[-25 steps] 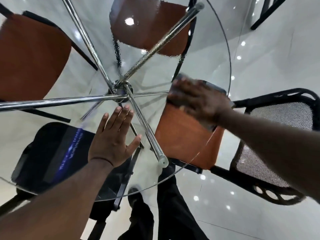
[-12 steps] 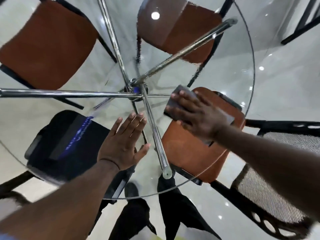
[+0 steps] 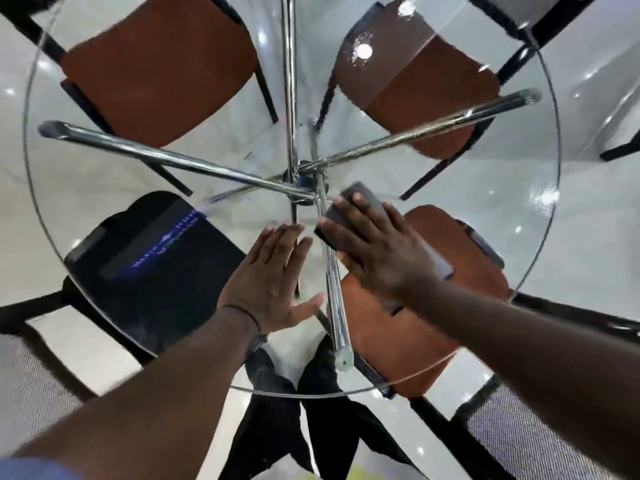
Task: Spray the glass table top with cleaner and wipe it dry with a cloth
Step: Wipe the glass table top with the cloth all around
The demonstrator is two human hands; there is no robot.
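Note:
A round glass table top [image 3: 519, 209] fills the view, with chrome legs [image 3: 180, 161] meeting at a hub beneath its centre. My right hand [image 3: 381, 251] lies flat with spread fingers on a grey cloth [image 3: 360, 202], pressing it onto the glass just right of the hub. My left hand [image 3: 273, 278] rests palm down on the glass beside it, fingers straight and together. No spray bottle is in view.
Brown-seated chairs [image 3: 156, 64] show through the glass at far left, far right and near right. A black seat [image 3: 145, 268] with blue print is at near left. Mesh chair backs [image 3: 540, 441] stand at both near corners. My legs are below the near edge.
My right hand has slid the cloth from the table's right edge toward the centre hub. My left hand has stayed flat on the glass. The camera has shifted, showing more of the table.

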